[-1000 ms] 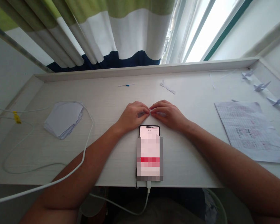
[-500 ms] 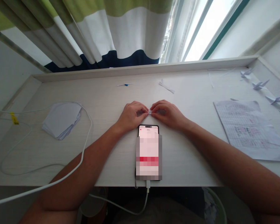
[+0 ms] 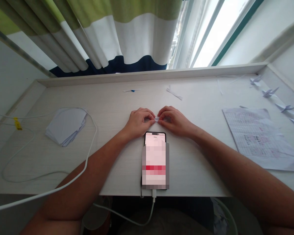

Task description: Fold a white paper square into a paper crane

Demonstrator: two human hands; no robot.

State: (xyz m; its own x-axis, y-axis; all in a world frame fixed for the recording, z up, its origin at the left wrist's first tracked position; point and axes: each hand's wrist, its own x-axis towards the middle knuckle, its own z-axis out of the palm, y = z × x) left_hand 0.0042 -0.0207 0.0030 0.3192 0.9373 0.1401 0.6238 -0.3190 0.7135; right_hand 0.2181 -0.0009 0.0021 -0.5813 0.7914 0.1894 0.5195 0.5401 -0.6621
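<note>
Both hands meet near the middle of the desk, pinching one small piece of white folded paper (image 3: pixel 156 119). My left hand (image 3: pixel 140 121) grips its left end between thumb and fingers. On the other end, the fingers of my right hand (image 3: pixel 173 120) are closed as well. Only a short strip of the paper shows between the fingertips; its full shape is hidden. Right below the hands lies a phone (image 3: pixel 155 138) with a lit, partly blurred screen and a white cable plugged into its lower end.
A stack of white paper sheets (image 3: pixel 66 125) is on the left, crossed by a white cable (image 3: pixel 96 130). Printed sheets (image 3: pixel 259 140) lie at the right, with several folded paper cranes (image 3: pixel 270 93) beyond. Paper strips (image 3: pixel 174 93) and a thin blue-and-white item (image 3: pixel 132 90) sit farther back.
The view has shifted slightly. My hands stay almost in place, with the fingertips a little farther apart and still on the paper.
</note>
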